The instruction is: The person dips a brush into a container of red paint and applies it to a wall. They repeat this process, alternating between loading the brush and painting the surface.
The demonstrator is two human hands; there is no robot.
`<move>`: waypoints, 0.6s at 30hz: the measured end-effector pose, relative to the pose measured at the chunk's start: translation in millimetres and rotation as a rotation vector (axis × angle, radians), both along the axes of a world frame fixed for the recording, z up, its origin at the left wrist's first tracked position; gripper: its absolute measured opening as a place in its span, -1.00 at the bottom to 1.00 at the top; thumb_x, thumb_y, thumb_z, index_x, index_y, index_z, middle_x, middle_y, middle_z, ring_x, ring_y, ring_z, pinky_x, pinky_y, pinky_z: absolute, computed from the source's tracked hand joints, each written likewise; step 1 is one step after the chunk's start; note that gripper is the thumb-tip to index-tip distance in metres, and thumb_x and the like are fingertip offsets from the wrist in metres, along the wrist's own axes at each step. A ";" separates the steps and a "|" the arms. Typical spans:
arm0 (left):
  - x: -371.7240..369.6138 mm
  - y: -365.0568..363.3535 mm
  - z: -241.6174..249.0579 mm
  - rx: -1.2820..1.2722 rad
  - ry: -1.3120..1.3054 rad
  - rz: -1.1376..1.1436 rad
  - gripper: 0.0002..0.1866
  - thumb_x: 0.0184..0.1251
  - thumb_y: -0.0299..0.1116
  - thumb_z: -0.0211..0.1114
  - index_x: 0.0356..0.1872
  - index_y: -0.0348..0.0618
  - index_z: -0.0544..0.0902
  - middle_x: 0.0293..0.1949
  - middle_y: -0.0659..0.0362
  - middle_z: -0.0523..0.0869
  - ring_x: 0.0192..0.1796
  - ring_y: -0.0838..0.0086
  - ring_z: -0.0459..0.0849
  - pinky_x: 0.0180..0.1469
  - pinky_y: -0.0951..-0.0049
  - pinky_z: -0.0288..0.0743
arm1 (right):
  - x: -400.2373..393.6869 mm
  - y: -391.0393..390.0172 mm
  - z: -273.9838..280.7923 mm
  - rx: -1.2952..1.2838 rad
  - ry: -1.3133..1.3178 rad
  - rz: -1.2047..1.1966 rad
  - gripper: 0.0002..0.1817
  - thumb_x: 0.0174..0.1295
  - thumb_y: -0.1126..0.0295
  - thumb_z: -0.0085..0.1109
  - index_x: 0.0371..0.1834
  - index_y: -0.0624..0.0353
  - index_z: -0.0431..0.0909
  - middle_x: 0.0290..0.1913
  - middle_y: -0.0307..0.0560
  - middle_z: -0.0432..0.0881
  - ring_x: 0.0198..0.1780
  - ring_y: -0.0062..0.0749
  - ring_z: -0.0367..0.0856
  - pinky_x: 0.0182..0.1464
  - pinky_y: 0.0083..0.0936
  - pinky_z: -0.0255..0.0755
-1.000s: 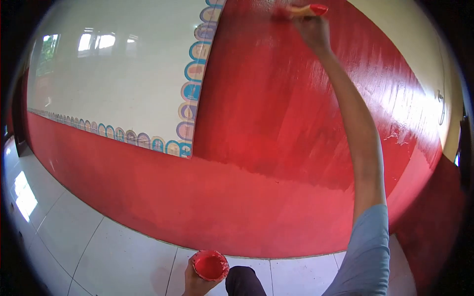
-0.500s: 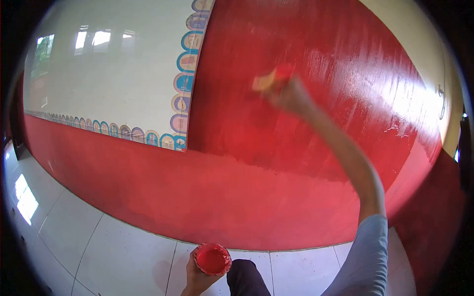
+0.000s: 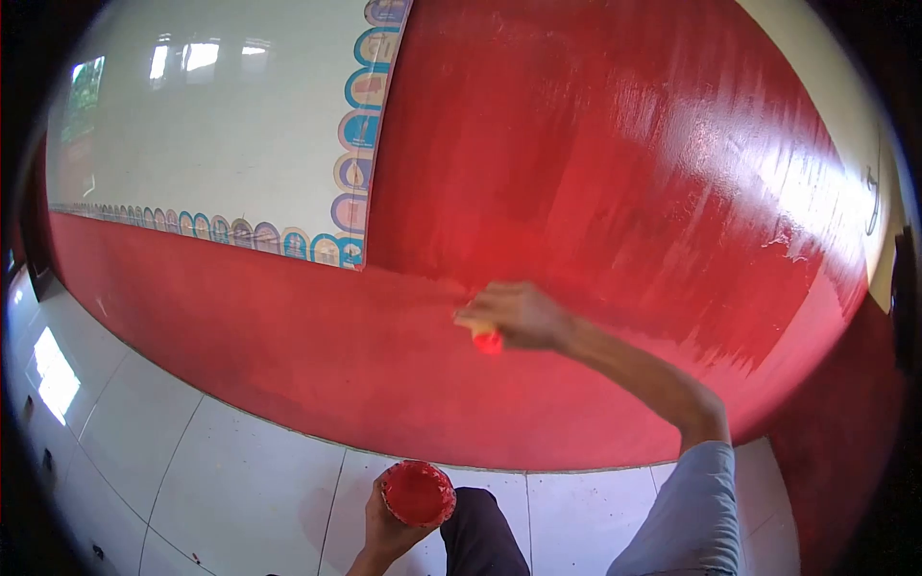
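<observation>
My right hand (image 3: 519,315) is wrapped round a paintbrush (image 3: 487,340), of which a yellow and bright red part shows below the fingers. The hand is slightly blurred, and the bristles are mostly hidden. It is at the red wall (image 3: 461,384), near where a darker, glossy coat borders a lighter, duller red. Low in the view, my left hand (image 3: 384,526) grips a paint-smeared cup of red paint (image 3: 419,493) from its left side, with the opening facing up.
A whiteboard (image 3: 211,125) with a scalloped paper border hangs at the upper left. White floor tiles (image 3: 240,480) run along the wall's foot. My knee (image 3: 485,533) is beside the cup. A cream wall (image 3: 807,48) meets the red at the upper right.
My right hand has swept down the wall with the paintbrush, from beside the whiteboard to the lower edge of the darker coat. The left hand still holds the cup in nearly the same place.
</observation>
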State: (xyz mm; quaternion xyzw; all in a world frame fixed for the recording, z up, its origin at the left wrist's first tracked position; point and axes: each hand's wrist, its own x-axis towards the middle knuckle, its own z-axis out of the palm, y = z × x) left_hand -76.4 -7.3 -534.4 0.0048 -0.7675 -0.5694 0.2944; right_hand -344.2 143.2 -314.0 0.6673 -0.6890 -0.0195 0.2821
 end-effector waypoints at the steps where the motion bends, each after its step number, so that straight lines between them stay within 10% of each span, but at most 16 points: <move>1: 0.6 -1.5 -1.7 -0.002 -0.017 0.009 -0.09 -0.42 -0.26 0.73 0.08 -0.13 0.36 -0.04 0.08 0.61 -0.01 0.30 0.64 -0.08 0.38 0.61 | -10.0 5.9 21.9 -0.061 -0.010 0.044 -0.65 0.05 0.44 0.20 -0.04 -0.05 0.62 -0.16 -0.17 0.66 -0.20 -0.28 0.63 -0.21 -0.32 0.58; 6: -2.1 -2.3 1.7 -0.063 0.053 0.018 -0.11 -0.39 -0.28 0.72 0.07 -0.13 0.36 -0.03 0.07 0.60 -0.02 0.29 0.64 -0.09 0.36 0.62 | -35.1 31.1 230.1 -0.702 0.288 0.248 -0.83 0.21 0.48 0.15 -0.17 0.14 0.66 -0.42 -0.14 0.63 -0.44 -0.40 0.57 -0.39 -0.54 0.46; 9: -3.9 -1.3 3.3 -0.097 0.073 0.019 -0.10 -0.40 -0.28 0.72 0.08 -0.14 0.36 -0.03 0.08 0.60 -0.02 0.29 0.64 -0.10 0.36 0.62 | -20.6 48.1 245.4 -0.887 0.527 -0.080 -0.90 0.19 0.48 0.24 -0.24 0.17 0.67 -0.33 -0.15 0.70 -0.33 -0.43 0.64 -0.32 -0.54 0.51; 11: -4.2 -0.1 5.1 -0.084 0.073 0.005 -0.10 -0.40 -0.27 0.72 0.08 -0.14 0.36 -0.03 0.08 0.60 -0.01 0.29 0.64 -0.10 0.36 0.62 | -26.5 51.4 192.4 -0.688 0.365 0.173 -0.77 0.17 0.48 0.18 -0.10 0.05 0.67 -0.36 -0.15 0.65 -0.38 -0.40 0.60 -0.33 -0.56 0.49; 15: -2.3 -1.3 -0.4 -0.064 0.008 0.001 -0.09 -0.41 -0.25 0.72 0.08 -0.14 0.35 -0.02 0.07 0.59 0.00 0.28 0.63 -0.06 0.33 0.60 | 2.6 64.8 22.2 -0.167 0.178 -0.145 -0.60 0.04 0.46 0.26 0.01 -0.11 0.62 -0.16 -0.20 0.68 -0.22 -0.31 0.65 -0.24 -0.37 0.59; 18: -5.1 -1.0 -5.4 -0.027 0.025 0.002 -0.09 -0.41 -0.23 0.72 0.08 -0.13 0.36 -0.01 0.07 0.58 0.00 0.28 0.62 -0.05 0.32 0.59 | 7.6 71.0 10.0 -0.076 -0.063 -0.021 -0.59 0.01 0.52 0.28 -0.02 -0.10 0.64 -0.12 -0.20 0.69 -0.23 -0.29 0.68 -0.20 -0.39 0.61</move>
